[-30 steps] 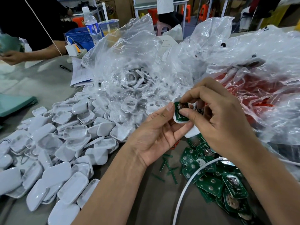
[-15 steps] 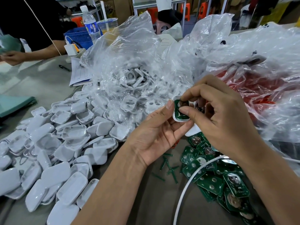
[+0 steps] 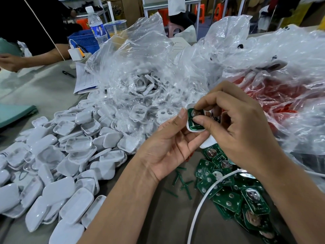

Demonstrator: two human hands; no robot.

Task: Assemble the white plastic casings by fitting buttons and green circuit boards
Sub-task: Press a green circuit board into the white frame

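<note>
Little has moved since the earlier frames: both hands are kept at the same spot above the grey table, and only the right thumb and forefinger are shifted slightly on the board.

Nearest, a thin white cable is curved across the table, over a heap of loose green circuit boards with round metal contacts. A few small green offcut strips are scattered beside that heap. To the left, a wide pile of white rounded plastic casing shells is spread out.

Above these, a white plastic casing is held by the left hand, its grip clamped on the shell with the thumb at the upper edge. A green circuit board is seated in this casing and is pinched by the right hand, whose grip is closed on the board between thumb and forefinger.

Farther back, crumpled clear plastic bags are piled, one holding more white parts, one on the right showing red contents. Beyond, a sheet of paper, a blue plastic basket and a clear water bottle with a blue label are seen, and another person's arm is rested at the far left.
</note>
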